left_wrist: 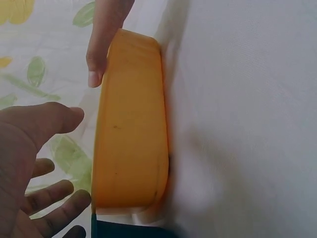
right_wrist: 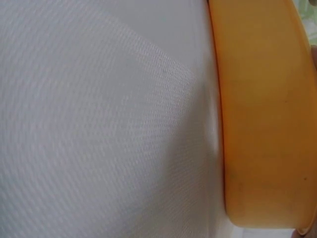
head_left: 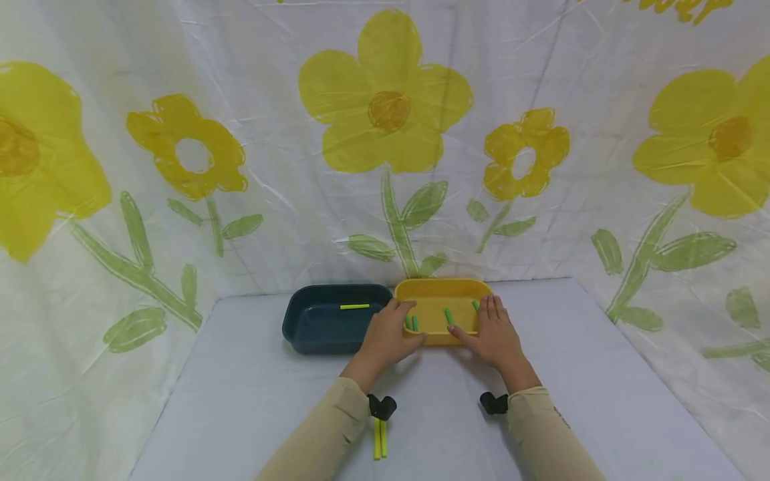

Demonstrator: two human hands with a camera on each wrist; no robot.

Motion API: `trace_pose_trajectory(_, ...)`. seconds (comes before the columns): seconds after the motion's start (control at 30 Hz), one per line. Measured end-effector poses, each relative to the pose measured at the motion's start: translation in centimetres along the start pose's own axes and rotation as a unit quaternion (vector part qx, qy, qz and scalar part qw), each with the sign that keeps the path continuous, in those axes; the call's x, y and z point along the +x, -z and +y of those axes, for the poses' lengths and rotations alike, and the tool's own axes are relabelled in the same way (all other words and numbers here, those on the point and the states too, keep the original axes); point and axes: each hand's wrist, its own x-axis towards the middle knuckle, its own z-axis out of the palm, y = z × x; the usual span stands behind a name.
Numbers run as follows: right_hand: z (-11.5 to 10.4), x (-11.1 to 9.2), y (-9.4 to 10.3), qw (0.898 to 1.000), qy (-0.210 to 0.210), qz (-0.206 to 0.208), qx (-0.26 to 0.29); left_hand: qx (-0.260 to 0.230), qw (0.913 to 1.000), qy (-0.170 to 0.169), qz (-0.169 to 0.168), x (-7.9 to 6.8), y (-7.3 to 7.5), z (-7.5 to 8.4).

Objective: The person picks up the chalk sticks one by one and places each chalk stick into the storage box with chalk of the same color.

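Yellow tray (head_left: 432, 310) is set nr far edge of desk (head_left: 439, 414), R of ctr; prob. light, stiff, slick, best held level by end rims lest green sticks (head_left: 448, 316) slide. L grip (head_left: 388, 333) is spread apart; R grip (head_left: 496, 335) is laid straight-fingered at R end.

Your white worktop (head_left: 240, 414) carries a dark teal tray (head_left: 327, 346) and a yellow tray (head_left: 442, 339) by its far edge, and two yellow sticks (head_left: 383, 442) towards its near edge.

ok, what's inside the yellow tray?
Four green sticks visible: two left, one near the middle, one right. Left hand and right hand cover parts of the yellow tray; anything behind them can't be seen.
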Motion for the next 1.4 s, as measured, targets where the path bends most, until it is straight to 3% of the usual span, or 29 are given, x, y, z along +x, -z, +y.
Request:
trace_pose_trajectory(0.23, 0.0, 0.0, 0.0, 1.000, -0.003, -0.005, 0.000, -0.034, 0.9993, -0.008, -0.015, -0.8, 0.8, -0.3)
trace_pose_trajectory(0.5, -0.1, -0.1, 0.1, 1.000, 0.001, -0.001, 0.005, -0.040, 0.9990, -0.020, -0.007, -1.8, 2.1, -1.3)
trace_pose_trajectory(1.07, 0.2, 0.0, -0.3, 1.000, 0.005, 0.002, 0.004, -0.008, 0.9992, 0.036, 0.018, -3.7, 4.1, -4.0)
trace_pose_trajectory(1.4, 0.1, 0.0, -0.2, 1.000, 0.006, 0.003, 0.004, 0.024, 0.9979, 0.046, 0.039, -4.6, 5.2, -5.9)
